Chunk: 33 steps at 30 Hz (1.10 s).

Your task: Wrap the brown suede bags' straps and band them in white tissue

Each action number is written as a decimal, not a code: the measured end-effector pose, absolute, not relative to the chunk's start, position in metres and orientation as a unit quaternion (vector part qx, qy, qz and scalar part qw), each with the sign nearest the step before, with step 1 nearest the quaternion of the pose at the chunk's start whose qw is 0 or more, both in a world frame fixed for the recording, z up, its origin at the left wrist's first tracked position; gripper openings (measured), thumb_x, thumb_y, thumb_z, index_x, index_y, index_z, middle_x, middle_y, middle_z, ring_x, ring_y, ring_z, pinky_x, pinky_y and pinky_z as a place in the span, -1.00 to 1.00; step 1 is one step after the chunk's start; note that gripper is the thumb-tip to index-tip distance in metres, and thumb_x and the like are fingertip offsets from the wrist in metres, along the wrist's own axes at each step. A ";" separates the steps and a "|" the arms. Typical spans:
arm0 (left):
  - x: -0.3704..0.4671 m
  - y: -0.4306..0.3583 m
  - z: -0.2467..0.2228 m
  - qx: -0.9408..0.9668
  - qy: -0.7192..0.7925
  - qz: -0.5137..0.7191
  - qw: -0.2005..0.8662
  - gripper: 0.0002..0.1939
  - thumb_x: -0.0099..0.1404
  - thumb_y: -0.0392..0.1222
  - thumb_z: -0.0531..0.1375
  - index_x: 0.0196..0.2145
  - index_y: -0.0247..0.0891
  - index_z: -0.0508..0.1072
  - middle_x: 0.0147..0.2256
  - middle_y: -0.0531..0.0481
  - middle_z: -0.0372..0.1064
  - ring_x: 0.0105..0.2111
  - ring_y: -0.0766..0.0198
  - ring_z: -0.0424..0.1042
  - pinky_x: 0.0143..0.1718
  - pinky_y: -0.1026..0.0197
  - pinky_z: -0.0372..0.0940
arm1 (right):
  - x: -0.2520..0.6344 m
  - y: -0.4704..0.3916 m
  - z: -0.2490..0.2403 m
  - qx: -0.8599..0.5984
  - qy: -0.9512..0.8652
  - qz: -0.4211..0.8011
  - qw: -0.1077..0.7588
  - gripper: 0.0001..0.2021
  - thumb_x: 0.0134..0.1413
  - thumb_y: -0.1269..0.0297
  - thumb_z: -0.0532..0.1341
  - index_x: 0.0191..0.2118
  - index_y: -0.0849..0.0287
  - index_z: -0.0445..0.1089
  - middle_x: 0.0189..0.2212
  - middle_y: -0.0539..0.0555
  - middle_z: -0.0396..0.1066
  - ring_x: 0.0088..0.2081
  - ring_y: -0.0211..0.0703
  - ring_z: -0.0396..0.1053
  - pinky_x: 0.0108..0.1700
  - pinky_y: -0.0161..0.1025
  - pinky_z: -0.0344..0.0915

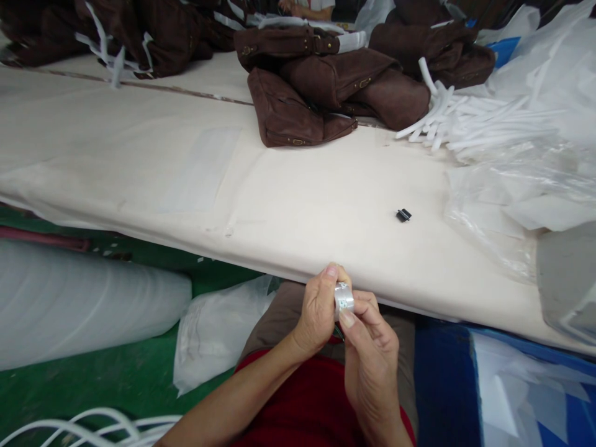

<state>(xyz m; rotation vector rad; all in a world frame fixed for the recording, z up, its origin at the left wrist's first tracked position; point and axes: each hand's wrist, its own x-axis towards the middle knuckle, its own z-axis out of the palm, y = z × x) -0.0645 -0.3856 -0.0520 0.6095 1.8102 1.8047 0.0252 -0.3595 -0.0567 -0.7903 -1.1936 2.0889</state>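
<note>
A small roll of clear tape (pixel 343 297) is between my two hands, just off the front edge of the table. My left hand (pixel 318 308) is closed around its left side, with the thumb on top. From the right, my right hand (pixel 371 335) pinches the roll's lower edge between thumb and fingers. Beyond them on the tabletop lies a small black clip-like piece (pixel 403 215), apart from both hands.
Brown leather bags (pixel 298 112) are heaped at the back of the table (pixel 321 205). White foam cords (pixel 437 118) and clear plastic sheets (pixel 507 186) cover the right side. A grey bin (pixel 568 279) stands at the right edge. A large wrapped roll (pixel 88 298) lies at left on the green floor.
</note>
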 end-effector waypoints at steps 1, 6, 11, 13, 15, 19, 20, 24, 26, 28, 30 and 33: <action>-0.064 -0.386 -0.052 0.223 0.668 0.663 0.255 -0.51 0.50 -0.03 -0.17 -0.55 -0.20 0.22 -0.59 0.08 0.12 -0.55 0.30 0.14 -0.42 0.22 0.12 | 0.025 -0.360 -0.056 -0.301 -0.447 0.785 0.304 -0.92 0.11 0.26 0.31 -0.35 0.12 0.54 -0.26 0.05 0.29 -0.16 -0.13 0.28 -0.08 -0.15 0.26; -0.059 -0.385 -0.053 0.220 0.665 0.668 0.250 -0.50 0.49 0.00 -0.16 -0.57 -0.20 0.22 -0.60 0.09 0.10 -0.57 0.31 0.10 -0.44 0.22 0.11 | 0.024 -0.364 -0.054 -0.330 -0.415 0.785 0.321 -0.92 0.05 0.26 0.34 -0.41 0.12 0.52 -0.31 0.02 0.27 -0.20 -0.15 0.26 -0.10 -0.17 0.24; -0.058 -0.385 -0.060 0.207 0.661 0.677 0.249 -0.49 0.49 0.04 -0.15 -0.56 -0.20 0.23 -0.59 0.09 0.13 -0.57 0.32 0.10 -0.44 0.23 0.12 | 0.021 -0.365 -0.053 -0.344 -0.377 0.798 0.322 -0.88 -0.02 0.22 0.38 -0.43 0.14 0.52 -0.32 0.03 0.27 -0.22 -0.16 0.24 -0.11 -0.18 0.24; -0.060 -0.385 -0.062 0.200 0.669 0.671 0.250 -0.49 0.48 0.07 -0.14 -0.55 -0.21 0.24 -0.58 0.09 0.15 -0.56 0.32 0.11 -0.44 0.23 0.12 | 0.021 -0.363 -0.056 -0.337 -0.373 0.807 0.310 -0.87 0.00 0.20 0.37 -0.41 0.15 0.52 -0.31 0.04 0.28 -0.22 -0.15 0.24 -0.14 -0.18 0.24; -0.063 -0.386 -0.063 0.208 0.674 0.662 0.253 -0.49 0.47 0.09 -0.13 -0.54 -0.21 0.25 -0.58 0.10 0.16 -0.56 0.32 0.11 -0.43 0.24 0.13 | 0.022 -0.359 -0.059 -0.325 -0.384 0.815 0.286 -0.86 0.04 0.19 0.35 -0.37 0.15 0.53 -0.31 0.05 0.29 -0.24 -0.15 0.24 -0.20 -0.20 0.23; -0.069 -0.387 -0.063 0.234 0.671 0.652 0.264 -0.48 0.47 0.12 -0.12 -0.54 -0.21 0.26 -0.59 0.10 0.15 -0.56 0.33 0.12 -0.44 0.25 0.13 | 0.026 -0.352 -0.063 -0.306 -0.424 0.812 0.259 -0.87 0.08 0.20 0.33 -0.32 0.13 0.56 -0.31 0.04 0.31 -0.28 -0.18 0.21 -0.30 -0.25 0.17; -0.070 -0.387 -0.062 0.238 0.669 0.651 0.267 -0.47 0.47 0.12 -0.12 -0.54 -0.21 0.26 -0.59 0.10 0.14 -0.57 0.33 0.11 -0.44 0.25 0.13 | 0.026 -0.351 -0.063 -0.301 -0.431 0.810 0.258 -0.87 0.09 0.19 0.32 -0.32 0.12 0.56 -0.32 0.03 0.30 -0.29 -0.18 0.20 -0.29 -0.24 0.17; -0.071 -0.386 -0.057 0.240 0.671 0.646 0.275 -0.47 0.46 0.12 -0.12 -0.55 -0.21 0.25 -0.60 0.11 0.12 -0.57 0.33 0.10 -0.45 0.25 0.12 | 0.028 -0.347 -0.063 -0.289 -0.458 0.800 0.258 -0.86 0.11 0.19 0.31 -0.35 0.12 0.56 -0.33 0.02 0.30 -0.28 -0.17 0.22 -0.24 -0.22 0.19; -0.072 -0.386 -0.054 0.240 0.673 0.642 0.278 -0.49 0.46 0.09 -0.12 -0.55 -0.21 0.26 -0.60 0.11 0.12 -0.57 0.32 0.11 -0.45 0.24 0.12 | 0.029 -0.345 -0.064 -0.288 -0.473 0.792 0.257 -0.85 0.14 0.20 0.30 -0.37 0.14 0.56 -0.34 0.02 0.30 -0.28 -0.17 0.22 -0.24 -0.21 0.18; -0.072 -0.386 -0.053 0.243 0.673 0.639 0.283 -0.51 0.46 0.06 -0.12 -0.54 -0.22 0.26 -0.59 0.11 0.12 -0.56 0.32 0.11 -0.44 0.24 0.12 | 0.030 -0.342 -0.065 -0.289 -0.483 0.786 0.255 -0.84 0.15 0.22 0.30 -0.39 0.14 0.55 -0.34 0.02 0.29 -0.29 -0.19 0.21 -0.24 -0.22 0.17; -0.072 -0.386 -0.053 0.241 0.672 0.638 0.288 -0.52 0.46 0.05 -0.11 -0.53 -0.22 0.26 -0.59 0.11 0.12 -0.56 0.32 0.12 -0.43 0.24 0.12 | 0.030 -0.341 -0.066 -0.291 -0.488 0.782 0.255 -0.84 0.15 0.23 0.30 -0.40 0.14 0.55 -0.34 0.01 0.27 -0.30 -0.20 0.21 -0.25 -0.22 0.17; -0.073 -0.386 -0.054 0.233 0.673 0.638 0.292 -0.51 0.46 0.06 -0.12 -0.54 -0.22 0.27 -0.59 0.11 0.12 -0.56 0.32 0.12 -0.44 0.24 0.11 | 0.029 -0.340 -0.067 -0.294 -0.488 0.780 0.259 -0.84 0.15 0.23 0.30 -0.41 0.14 0.55 -0.33 0.02 0.26 -0.30 -0.20 0.21 -0.26 -0.23 0.17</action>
